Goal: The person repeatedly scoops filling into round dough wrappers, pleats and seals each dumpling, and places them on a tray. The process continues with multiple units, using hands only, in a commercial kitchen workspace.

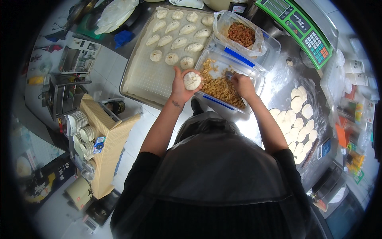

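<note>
On the palm of my left hand (184, 86) sits a pleated round bun (192, 81), above the near right part of a lined metal tray (149, 82). Rows of round and leaf-shaped filled buns (180, 43) lie on that tray. My right hand (243, 86) grips a metal utensil (229, 75), perhaps a spoon, whose far part is hidden, over a clear plastic container (258, 80) of crumbly yellowish-brown filling (219, 86). Behind it, a plastic bag (222, 27) holding reddish-brown filling (241, 34) stands in a second clear container. Flattened dough rounds (296, 104) lie to the right, some overlapping.
Beyond the containers stands a green digital scale (298, 25). A rolling pin (311, 153) and a phone (324, 148) lie beside the dough rounds on the floured metal worktop (277, 79). At left, stacked bowls (87, 133) stand near a shelf edge covered in tan material (110, 143).
</note>
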{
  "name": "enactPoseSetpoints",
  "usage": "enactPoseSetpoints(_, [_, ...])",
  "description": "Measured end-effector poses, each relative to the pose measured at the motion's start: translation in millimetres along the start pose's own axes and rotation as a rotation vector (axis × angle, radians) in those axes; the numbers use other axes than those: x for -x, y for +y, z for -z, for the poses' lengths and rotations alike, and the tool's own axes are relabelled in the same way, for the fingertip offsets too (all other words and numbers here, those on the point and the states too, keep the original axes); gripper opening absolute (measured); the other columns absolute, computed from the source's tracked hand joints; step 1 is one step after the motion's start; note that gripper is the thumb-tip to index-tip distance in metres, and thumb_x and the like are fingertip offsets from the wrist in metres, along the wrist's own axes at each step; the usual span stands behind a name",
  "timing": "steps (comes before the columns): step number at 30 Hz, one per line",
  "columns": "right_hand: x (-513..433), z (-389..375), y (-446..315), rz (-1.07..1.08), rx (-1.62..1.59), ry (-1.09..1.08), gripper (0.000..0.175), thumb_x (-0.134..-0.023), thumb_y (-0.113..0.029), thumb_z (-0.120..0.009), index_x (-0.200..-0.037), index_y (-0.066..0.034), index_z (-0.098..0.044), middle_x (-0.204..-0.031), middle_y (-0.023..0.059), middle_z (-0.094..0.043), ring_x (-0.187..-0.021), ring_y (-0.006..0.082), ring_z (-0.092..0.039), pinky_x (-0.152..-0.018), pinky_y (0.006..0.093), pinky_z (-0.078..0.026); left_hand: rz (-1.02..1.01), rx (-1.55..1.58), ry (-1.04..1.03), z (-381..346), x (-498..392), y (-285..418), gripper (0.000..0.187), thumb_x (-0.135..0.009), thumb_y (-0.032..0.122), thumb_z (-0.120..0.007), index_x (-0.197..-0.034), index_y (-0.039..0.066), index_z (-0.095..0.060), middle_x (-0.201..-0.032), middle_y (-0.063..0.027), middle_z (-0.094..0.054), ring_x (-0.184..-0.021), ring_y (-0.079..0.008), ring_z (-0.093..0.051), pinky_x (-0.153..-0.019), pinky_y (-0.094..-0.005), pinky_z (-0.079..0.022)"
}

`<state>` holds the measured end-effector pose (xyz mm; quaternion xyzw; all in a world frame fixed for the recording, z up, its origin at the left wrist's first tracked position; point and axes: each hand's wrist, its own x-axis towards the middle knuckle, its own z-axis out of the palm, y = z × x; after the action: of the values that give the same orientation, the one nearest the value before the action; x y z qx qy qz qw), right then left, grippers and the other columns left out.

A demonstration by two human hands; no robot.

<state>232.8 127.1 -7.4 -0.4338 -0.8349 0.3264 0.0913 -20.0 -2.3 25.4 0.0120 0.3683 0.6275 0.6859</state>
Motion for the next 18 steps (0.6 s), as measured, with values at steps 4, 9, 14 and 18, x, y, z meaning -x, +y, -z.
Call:
enactPoseSetpoints(4, [-12, -22, 4, 0.038, 0.027, -0.029, 0.014, -0.086, -0.013, -0.061, -0.092, -0.0022, -0.067, -0.091, 0.0234, -0.068, -0.085, 0.0415, -0.066, -0.078, 0.0478, -0.053, 0.004, -0.021, 0.046, 0, 7, -6, 0.089, -0.092, 0.079, -0.016, -0.096, 0.005, -0.066, -0.083, -0.0158, -0.066, -0.063, -0.0289, -0.063, -0.050, -0.0346, -0.046])
enactPoseSetpoints(9, [-36, -45, -1, 0.038, -0.035, 0.027, 0.013, -0.084, -0.011, -0.063, -0.091, -0.0016, -0.068, -0.087, 0.0228, -0.068, -0.083, 0.0410, -0.066, -0.076, 0.0446, -0.053, 0.025, -0.048, -0.031, 1, 18, -7, 0.088, -0.093, 0.078, -0.015, -0.097, 0.006, -0.065, -0.084, -0.0144, -0.066, -0.063, -0.0279, -0.063, -0.048, -0.0327, -0.044])
enactPoseSetpoints(14, [-51, -64, -9, 0.026, -0.102, 0.082, 0.016, -0.085, -0.012, -0.062, -0.095, -0.0014, -0.069, -0.088, 0.0226, -0.069, -0.083, 0.0406, -0.066, -0.078, 0.0449, -0.053, 0.015, -0.052, 0.004, 3, 27, -10, 0.087, -0.094, 0.076, -0.014, -0.099, 0.006, -0.064, -0.085, -0.0144, -0.066, -0.063, -0.0272, -0.063, -0.046, -0.0316, -0.042])
enactPoseSetpoints(18, [-65, -74, -15, -0.097, -0.041, 0.271, 0.017, -0.087, -0.015, -0.060, -0.096, -0.0042, -0.070, -0.089, 0.0225, -0.069, -0.085, 0.0407, -0.066, -0.080, 0.0459, -0.053, 0.030, -0.026, -0.006, 9, 32, -9, 0.085, -0.095, 0.075, -0.014, -0.098, 0.006, -0.064, -0.085, -0.0148, -0.066, -0.062, -0.0267, -0.063, -0.045, -0.0310, -0.040])
